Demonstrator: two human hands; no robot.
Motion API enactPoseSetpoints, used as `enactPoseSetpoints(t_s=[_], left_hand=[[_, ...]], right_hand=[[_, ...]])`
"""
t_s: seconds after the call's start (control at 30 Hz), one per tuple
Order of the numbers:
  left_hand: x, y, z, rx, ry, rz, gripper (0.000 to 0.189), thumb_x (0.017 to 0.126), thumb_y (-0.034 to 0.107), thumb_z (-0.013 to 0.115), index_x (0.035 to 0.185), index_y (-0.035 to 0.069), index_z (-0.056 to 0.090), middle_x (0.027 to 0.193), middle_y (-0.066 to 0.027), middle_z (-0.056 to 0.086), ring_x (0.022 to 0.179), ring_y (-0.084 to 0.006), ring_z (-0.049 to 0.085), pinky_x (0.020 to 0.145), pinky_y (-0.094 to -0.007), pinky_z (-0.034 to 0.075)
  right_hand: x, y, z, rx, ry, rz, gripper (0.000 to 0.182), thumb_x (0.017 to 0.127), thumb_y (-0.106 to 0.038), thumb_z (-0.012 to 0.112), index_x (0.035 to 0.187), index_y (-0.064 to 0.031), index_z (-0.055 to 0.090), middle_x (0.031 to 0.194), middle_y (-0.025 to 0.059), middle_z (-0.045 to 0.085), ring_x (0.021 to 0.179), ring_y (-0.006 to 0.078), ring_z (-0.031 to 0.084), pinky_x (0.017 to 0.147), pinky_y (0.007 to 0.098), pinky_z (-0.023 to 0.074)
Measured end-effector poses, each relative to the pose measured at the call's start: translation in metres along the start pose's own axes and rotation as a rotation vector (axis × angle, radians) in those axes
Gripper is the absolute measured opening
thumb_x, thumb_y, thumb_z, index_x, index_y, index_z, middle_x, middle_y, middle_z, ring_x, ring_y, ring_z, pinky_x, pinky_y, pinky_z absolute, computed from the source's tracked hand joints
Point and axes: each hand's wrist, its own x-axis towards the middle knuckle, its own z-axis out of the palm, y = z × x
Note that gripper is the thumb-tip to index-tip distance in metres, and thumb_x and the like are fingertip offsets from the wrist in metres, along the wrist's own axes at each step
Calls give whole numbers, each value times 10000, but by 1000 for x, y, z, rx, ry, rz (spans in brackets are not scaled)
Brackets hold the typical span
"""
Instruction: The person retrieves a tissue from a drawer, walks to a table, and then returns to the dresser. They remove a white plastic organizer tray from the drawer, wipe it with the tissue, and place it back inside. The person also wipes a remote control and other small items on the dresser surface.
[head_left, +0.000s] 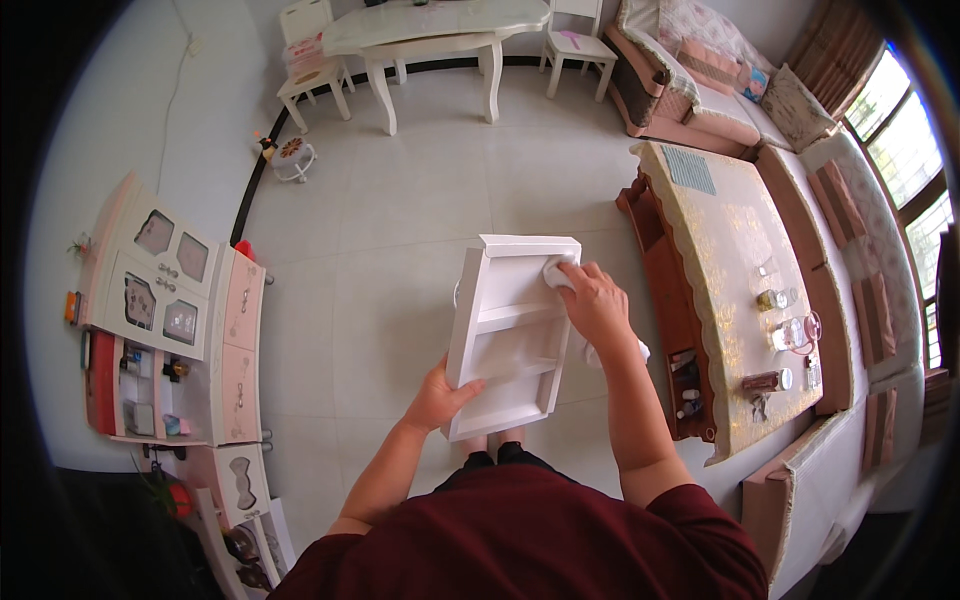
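In front of my body is a white, shallow rectangular piece of furniture, probably a drawer, with two crossbars dividing its recessed face. My left hand grips its lower left edge, thumb resting over the rim. A white cloth is bunched under the fingers of my right hand, pressed to the upper right corner of the recess. More white material shows behind my right forearm; whether it belongs to the same cloth I cannot tell. Part of a rounded fitting peeks out at the piece's left side.
To the left stands a pink and white cabinet with open shelves. On the right, a wooden coffee table under a patterned cover bears jars and a glass pitcher. Sofas line the window side. A small wheeled stool sits by the wall.
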Motion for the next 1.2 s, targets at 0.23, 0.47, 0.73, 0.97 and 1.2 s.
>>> enactPoseSetpoints(t_s=[0.23, 0.47, 0.73, 0.97, 1.2], left_hand=[[8, -8, -4, -22, 49, -44, 399, 791, 73, 597, 1157, 2, 452, 1051, -61, 555, 961, -132, 513, 821, -285, 428], [5, 0, -11, -7, 134, 88, 381, 801, 77, 583, 1154, 14, 455, 1011, -41, 557, 913, -108, 513, 791, -269, 430], [3, 13, -4, 129, 134, 174, 382, 815, 77, 575, 1169, 21, 445, 1002, -38, 556, 908, -99, 503, 793, -255, 419], [2, 9, -9, 97, 127, 180, 384, 817, 71, 575, 1173, 31, 439, 1000, -33, 557, 909, -101, 505, 796, -256, 419], [7, 6, -7, 16, 105, 166, 374, 797, 73, 611, 1131, 21, 452, 1019, -35, 549, 918, -95, 504, 806, -260, 420]], right_hand=[[-37, -54, 11, 472, 15, -284, 338, 758, -163, 608, 1092, -185, 563, 977, 84, 537, 806, 276, 587, 653, 368, 490], [-50, -10, 25, 160, 28, -20, 340, 745, -151, 611, 1079, -188, 560, 943, 96, 538, 812, 277, 577, 648, 363, 487], [-57, -24, 39, 377, -249, -5, 374, 791, -255, 574, 1125, -89, 538, 989, 169, 567, 907, 335, 559, 763, 385, 462], [-56, -23, 13, 550, -360, 122, 396, 812, -284, 563, 1159, -97, 530, 1023, 146, 578, 903, 253, 565, 798, 332, 447], [-63, -42, 18, 569, -484, -132, 369, 781, -228, 597, 1134, -128, 553, 931, 133, 575, 842, 310, 565, 757, 366, 458]])
